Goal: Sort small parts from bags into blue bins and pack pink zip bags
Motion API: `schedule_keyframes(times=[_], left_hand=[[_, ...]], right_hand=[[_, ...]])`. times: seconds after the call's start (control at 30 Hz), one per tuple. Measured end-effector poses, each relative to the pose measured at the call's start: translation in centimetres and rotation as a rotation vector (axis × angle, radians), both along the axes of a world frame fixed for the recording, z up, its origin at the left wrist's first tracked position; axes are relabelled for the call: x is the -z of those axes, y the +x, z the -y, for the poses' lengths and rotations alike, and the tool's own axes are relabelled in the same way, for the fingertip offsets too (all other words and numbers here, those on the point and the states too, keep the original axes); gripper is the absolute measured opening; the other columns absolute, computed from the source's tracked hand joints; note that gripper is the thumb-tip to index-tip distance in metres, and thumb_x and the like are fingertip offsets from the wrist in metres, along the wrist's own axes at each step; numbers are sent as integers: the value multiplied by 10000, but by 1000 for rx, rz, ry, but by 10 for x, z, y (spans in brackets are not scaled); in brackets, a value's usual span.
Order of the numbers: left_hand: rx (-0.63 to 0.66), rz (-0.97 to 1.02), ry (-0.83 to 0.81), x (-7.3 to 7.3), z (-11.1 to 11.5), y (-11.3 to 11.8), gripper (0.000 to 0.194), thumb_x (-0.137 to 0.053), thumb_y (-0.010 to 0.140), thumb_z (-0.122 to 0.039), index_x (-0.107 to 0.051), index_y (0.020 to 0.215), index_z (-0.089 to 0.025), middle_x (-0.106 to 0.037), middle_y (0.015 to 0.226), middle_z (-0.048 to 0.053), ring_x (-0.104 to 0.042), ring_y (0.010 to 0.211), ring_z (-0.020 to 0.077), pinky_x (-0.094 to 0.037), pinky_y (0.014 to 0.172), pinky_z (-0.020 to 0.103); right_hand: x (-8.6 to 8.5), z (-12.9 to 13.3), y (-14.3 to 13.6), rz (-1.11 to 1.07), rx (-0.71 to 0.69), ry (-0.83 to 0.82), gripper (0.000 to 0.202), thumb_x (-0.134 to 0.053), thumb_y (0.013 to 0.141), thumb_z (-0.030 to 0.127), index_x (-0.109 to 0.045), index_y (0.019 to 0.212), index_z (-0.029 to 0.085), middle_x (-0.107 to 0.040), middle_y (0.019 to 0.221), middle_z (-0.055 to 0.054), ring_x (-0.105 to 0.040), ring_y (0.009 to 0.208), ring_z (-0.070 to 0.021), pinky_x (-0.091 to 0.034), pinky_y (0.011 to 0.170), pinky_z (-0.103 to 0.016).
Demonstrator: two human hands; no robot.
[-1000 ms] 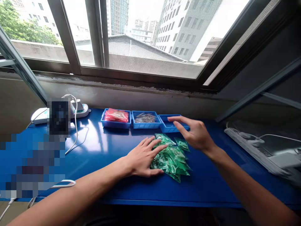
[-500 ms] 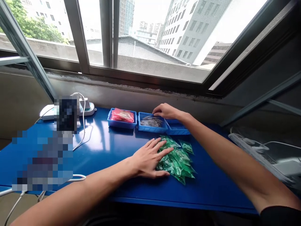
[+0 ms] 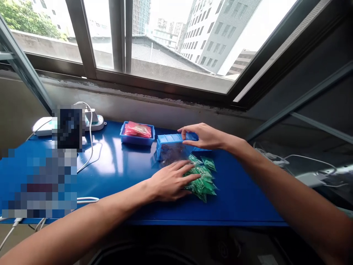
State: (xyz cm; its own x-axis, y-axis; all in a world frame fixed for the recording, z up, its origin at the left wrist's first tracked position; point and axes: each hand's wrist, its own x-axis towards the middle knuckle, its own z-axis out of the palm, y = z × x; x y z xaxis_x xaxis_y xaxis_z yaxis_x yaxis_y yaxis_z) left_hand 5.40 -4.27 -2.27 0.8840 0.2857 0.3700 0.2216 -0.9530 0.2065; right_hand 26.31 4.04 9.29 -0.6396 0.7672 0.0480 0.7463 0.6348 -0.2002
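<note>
My right hand (image 3: 202, 136) grips the rim of a blue plastic bin (image 3: 168, 138), which is tipped up on its side with its mouth toward me. Thin, dark, metallic-looking pieces (image 3: 172, 152) slide from it in a blur toward the blue table. Fingers spread, my left hand (image 3: 168, 181) rests flat on the left side of a pile of small green plastic packets (image 3: 204, 180). Part of the pile is hidden beneath that hand. One green packet (image 3: 209, 163) lies at the pile's upper right.
Left of the tipped bin stands another blue bin (image 3: 137, 140) holding red packets (image 3: 138, 129). A third blue bin is mostly hidden behind my right hand. A white power strip (image 3: 96, 125) with cables lies at the back left of the blue table (image 3: 116, 165), below the window.
My right hand has taken the middle bin's rim and tipped it toward me, and its contents are spilling. My left hand stays on the green packets. The view has shifted slightly.
</note>
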Motion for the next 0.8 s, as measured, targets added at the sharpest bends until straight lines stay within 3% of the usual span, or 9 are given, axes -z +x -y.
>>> schedule_keyframes(times=[0.13, 0.2, 0.43, 0.63, 0.8], left_hand=[[-46, -51, -26, 5, -1, -2, 601, -583, 1025, -422, -486, 1547, -139, -438, 1643, 202, -384, 1539, 382, -376, 1250, 524], [-54, -57, -22, 7, -1, -2, 608, -583, 1024, -423, -478, 1556, -148, -435, 1645, 194, -379, 1540, 382, -371, 1251, 522], [-67, -22, 68, 7, 1, -2, 604, -618, 1011, -397, -484, 1547, -155, -463, 1623, 189, -415, 1509, 378, -375, 1237, 509], [41, -14, 161, -1, 6, 0, 418, -527, 1024, -210, -573, 1436, -147, -669, 1343, 143, -631, 1197, 279, -531, 1023, 392], [89, 35, 226, -7, 7, -1, 337, -462, 1014, -145, -661, 1286, -156, -699, 1155, 126, -640, 1021, 255, -530, 891, 377]], right_hand=[[-6, 4, -3, 42, -34, -55, 140, -661, 871, 367, -653, 926, 239, -782, 1002, -60, -732, 912, -273, -517, 820, -356], [-9, 8, -5, 27, -50, -58, 140, -681, 868, 370, -648, 894, 237, -770, 984, -58, -721, 913, -267, -514, 827, -352], [-15, 47, -7, 43, -74, 170, 98, -719, 878, 298, -663, 853, 222, -693, 1237, -103, -708, 1031, -274, -534, 851, -354], [-13, 65, 0, 34, -70, 370, 75, -736, 866, 259, -668, 851, 234, -682, 1256, -95, -699, 1082, -287, -564, 835, -351], [-13, 65, 6, -2, -38, 361, 76, -717, 883, 292, -667, 846, 248, -685, 1272, -88, -690, 1109, -296, -572, 902, -381]])
